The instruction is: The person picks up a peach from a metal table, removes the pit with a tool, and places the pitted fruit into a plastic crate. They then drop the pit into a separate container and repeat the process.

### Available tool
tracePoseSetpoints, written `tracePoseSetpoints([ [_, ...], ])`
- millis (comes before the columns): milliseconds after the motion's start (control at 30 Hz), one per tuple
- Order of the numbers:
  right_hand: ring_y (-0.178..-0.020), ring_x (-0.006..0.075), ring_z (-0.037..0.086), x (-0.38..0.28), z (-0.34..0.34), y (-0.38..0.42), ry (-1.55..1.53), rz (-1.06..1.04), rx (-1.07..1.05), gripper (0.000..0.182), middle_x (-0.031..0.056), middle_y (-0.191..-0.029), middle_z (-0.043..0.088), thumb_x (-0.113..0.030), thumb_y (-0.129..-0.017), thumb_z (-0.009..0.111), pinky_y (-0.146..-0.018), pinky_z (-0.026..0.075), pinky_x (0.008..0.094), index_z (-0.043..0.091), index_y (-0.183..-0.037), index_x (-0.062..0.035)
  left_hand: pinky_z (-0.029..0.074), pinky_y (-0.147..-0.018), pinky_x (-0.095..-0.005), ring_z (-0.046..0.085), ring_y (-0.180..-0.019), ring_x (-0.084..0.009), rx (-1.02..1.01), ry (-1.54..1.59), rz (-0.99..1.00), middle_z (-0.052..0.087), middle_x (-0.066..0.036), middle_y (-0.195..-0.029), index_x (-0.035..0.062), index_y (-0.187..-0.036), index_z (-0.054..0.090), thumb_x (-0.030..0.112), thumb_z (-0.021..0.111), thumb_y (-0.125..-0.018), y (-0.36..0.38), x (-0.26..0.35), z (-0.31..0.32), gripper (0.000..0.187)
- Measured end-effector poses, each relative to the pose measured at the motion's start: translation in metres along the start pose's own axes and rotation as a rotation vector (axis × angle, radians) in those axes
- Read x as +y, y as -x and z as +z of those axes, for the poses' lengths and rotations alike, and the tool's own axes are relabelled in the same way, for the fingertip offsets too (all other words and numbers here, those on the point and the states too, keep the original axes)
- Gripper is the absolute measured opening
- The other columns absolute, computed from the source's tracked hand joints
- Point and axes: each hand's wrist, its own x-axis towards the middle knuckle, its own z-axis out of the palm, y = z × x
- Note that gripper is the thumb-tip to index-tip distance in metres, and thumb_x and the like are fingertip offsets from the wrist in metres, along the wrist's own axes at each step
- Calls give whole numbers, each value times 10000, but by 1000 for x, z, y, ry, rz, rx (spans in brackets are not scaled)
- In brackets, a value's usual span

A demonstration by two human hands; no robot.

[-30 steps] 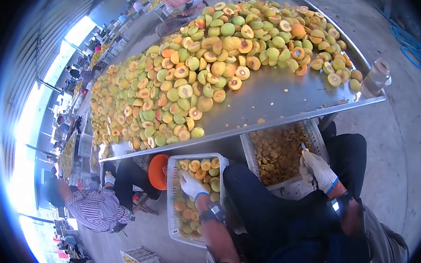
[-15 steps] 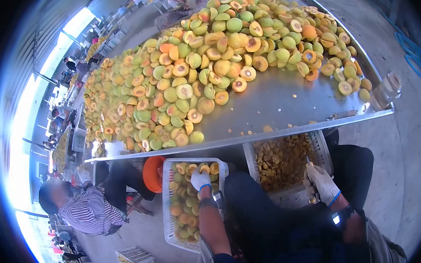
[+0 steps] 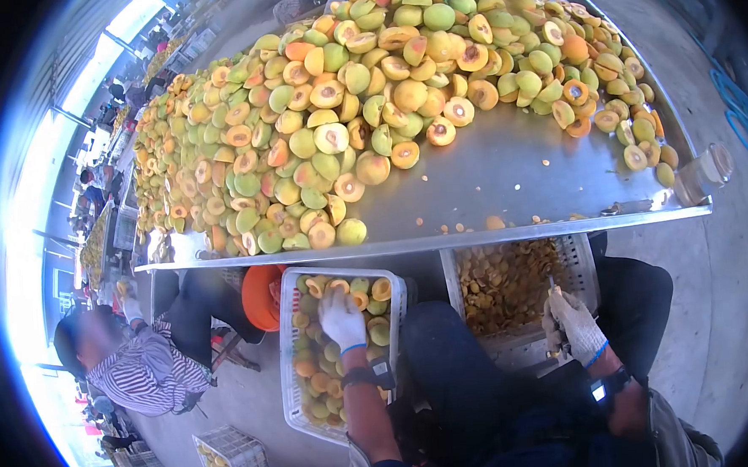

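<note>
My left hand (image 3: 343, 320), in a white glove, reaches into a white plastic crate (image 3: 290, 382) of halved yellow peaches (image 3: 314, 385). Its fingers are stretched out over the fruit and slightly blurred, with a peach half at the fingertips. My right hand (image 3: 575, 329), also gloved, is closed around a slim hand tool (image 3: 555, 290) whose thin end sticks up past the fingers. That hand hovers by the near right side of a second white crate (image 3: 451, 284), which holds brown peach pits and scraps (image 3: 508, 286).
A metal-topped table (image 3: 473, 190) bears a big heap of peach halves (image 3: 326, 118). At its right corner stands a clear container (image 3: 705, 174), near a small tool (image 3: 631, 206). An orange bucket (image 3: 261, 298) is beside the left crate. A person in a striped shirt (image 3: 149, 376) sits at left.
My left hand has moved left and slightly forward over the peach halves in the crate. My right hand keeps its hold on the tool. The whole view has shifted slightly.
</note>
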Motion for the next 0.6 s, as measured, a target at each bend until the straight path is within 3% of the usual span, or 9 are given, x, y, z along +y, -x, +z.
tracePoseSetpoints([
  [33,-424,84,471,3,-1,-3,21,1,-2,358,-10,-634,513,-430,-1105,513,-404,424,261,549,-916,-128,508,-990,-498,652,-1172,-380,-1,89,188,707,-188,-1243,68,-1137,746,197,671,-926,5,-1,7,258],
  [133,-427,86,473,5,0,-3,54,-4,-5,355,-8,-636,512,-428,-1104,516,-405,425,264,547,-921,-125,479,-1047,-504,649,-1174,-403,-174,177,109,708,-189,-1248,49,-1177,737,189,652,-941,26,6,23,287],
  [267,-430,89,481,2,2,-3,49,23,-8,346,-7,-647,512,-419,-1096,539,-401,423,269,541,-923,-120,408,-1140,-510,602,-1277,-388,-71,14,94,665,-181,-1367,28,-1239,702,196,605,-997,46,-5,51,310],
  [400,-431,89,480,-2,2,-1,65,-13,-11,346,-8,-655,509,-421,-1092,544,-400,422,272,540,-922,-120,393,-1137,-521,602,-1272,-371,-54,-12,87,678,-163,-1340,51,-1265,687,197,571,-1014,42,-12,64,313],
  [467,-434,83,477,-2,1,1,34,0,-33,346,-12,-659,505,-418,-1093,543,-398,417,267,538,-918,-119,367,-1171,-519,605,-1271,-410,-215,-112,117,662,-215,-1355,48,-1294,676,237,568,-1014,38,-17,64,355],
  [533,-433,81,475,-4,-1,7,24,-24,-43,349,-12,-660,508,-418,-1093,542,-398,415,263,539,-915,-119,415,-1127,-516,616,-1248,-412,-280,-67,67,672,-222,-1330,48,-1275,690,221,560,-1007,24,-1,41,344],
  [600,-432,79,473,-2,-6,13,21,-36,-46,351,-12,-661,511,-419,-1093,542,-398,413,260,540,-912,-118,477,-1044,-518,643,-1177,-412,-154,16,-108,706,-223,-1229,33,-1208,719,202,578,-990,14,21,5,310],
])
